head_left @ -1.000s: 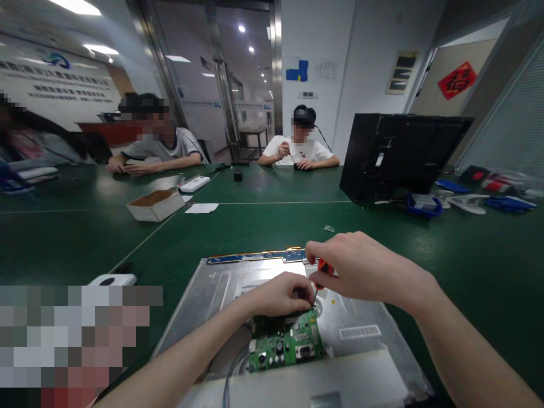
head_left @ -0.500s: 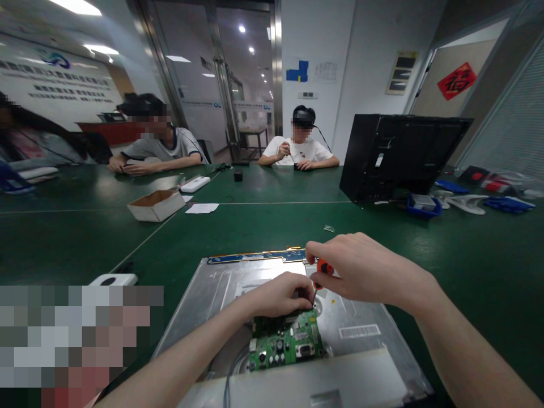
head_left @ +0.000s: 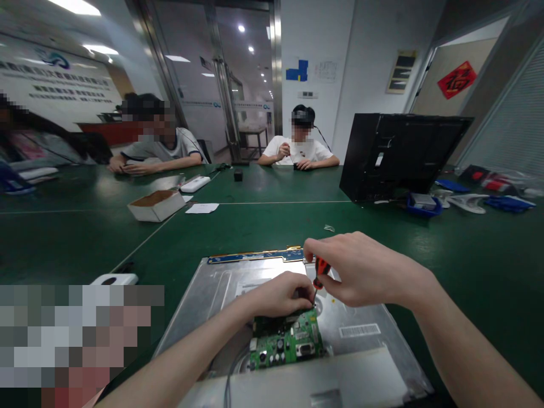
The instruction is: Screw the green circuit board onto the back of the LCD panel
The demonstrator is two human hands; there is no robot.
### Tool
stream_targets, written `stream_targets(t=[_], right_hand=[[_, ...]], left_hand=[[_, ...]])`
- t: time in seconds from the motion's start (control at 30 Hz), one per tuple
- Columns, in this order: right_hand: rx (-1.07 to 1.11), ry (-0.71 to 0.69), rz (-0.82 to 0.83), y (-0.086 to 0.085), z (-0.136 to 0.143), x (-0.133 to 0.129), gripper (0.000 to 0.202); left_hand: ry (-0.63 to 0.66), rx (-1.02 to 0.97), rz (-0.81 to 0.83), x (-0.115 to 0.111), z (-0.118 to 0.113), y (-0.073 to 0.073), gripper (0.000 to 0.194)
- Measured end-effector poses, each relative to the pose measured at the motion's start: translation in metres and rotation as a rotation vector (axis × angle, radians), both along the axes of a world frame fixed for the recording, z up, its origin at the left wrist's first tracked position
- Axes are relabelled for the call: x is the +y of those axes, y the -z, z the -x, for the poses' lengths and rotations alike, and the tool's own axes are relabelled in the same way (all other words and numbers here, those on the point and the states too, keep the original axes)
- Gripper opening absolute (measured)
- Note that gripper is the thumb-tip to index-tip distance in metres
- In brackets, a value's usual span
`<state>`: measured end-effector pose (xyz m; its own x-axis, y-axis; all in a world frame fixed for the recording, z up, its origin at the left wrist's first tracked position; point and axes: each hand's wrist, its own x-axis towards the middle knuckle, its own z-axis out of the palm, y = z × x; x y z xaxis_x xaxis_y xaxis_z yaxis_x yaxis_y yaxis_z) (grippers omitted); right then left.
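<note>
A screwdriver (head_left: 322, 271) with a red and black handle is gripped in the fingers of my right hand (head_left: 361, 269). Its thin shaft slants down to the upper right corner of a green circuit board (head_left: 287, 343). My left hand (head_left: 283, 293) lies across the board's far edge, thumb and fingers closed beside the screwdriver's tip. Whatever those fingers pinch, and the tip itself, are hidden. Beneath the board is a large silvery metal display panel (head_left: 361, 314), with a narrow blue circuit strip (head_left: 255, 258) along its far edge.
Grey cables (head_left: 229, 374) run beside the board. A black monitor (head_left: 399, 156) stands at the back right, near a blue tray (head_left: 424, 208). An open box (head_left: 156, 205) sits on the green table (head_left: 255, 226). Several people sit around it; one across holds a tool.
The screwdriver handle has turned and stands at a slightly different angle, with my right hand's fingers shifted a little on it. My left hand has stayed in place.
</note>
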<state>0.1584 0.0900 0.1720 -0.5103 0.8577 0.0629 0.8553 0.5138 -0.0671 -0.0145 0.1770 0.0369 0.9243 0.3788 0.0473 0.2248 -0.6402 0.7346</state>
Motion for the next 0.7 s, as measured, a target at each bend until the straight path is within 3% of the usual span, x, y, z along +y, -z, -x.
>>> stream_targets(t=[0.23,0.4,0.7], right_hand=[[-0.085,0.059,-0.069,0.0032,0.0003,0.0046,0.017],[-0.014,0.014,-0.004,0.0011,-0.0005,0.0012,0.022],[-0.073,0.037,-0.015,0.0004,0.0017,0.0027,0.012]], left_hand=[[0.032,0.007,-0.002,0.0005,0.0006,-0.0008,0.012],[0.006,0.012,-0.029,0.0007,0.0015,0.0003,0.011],[0.026,0.018,-0.079,-0.0027,0.0000,-0.0036,0.014]])
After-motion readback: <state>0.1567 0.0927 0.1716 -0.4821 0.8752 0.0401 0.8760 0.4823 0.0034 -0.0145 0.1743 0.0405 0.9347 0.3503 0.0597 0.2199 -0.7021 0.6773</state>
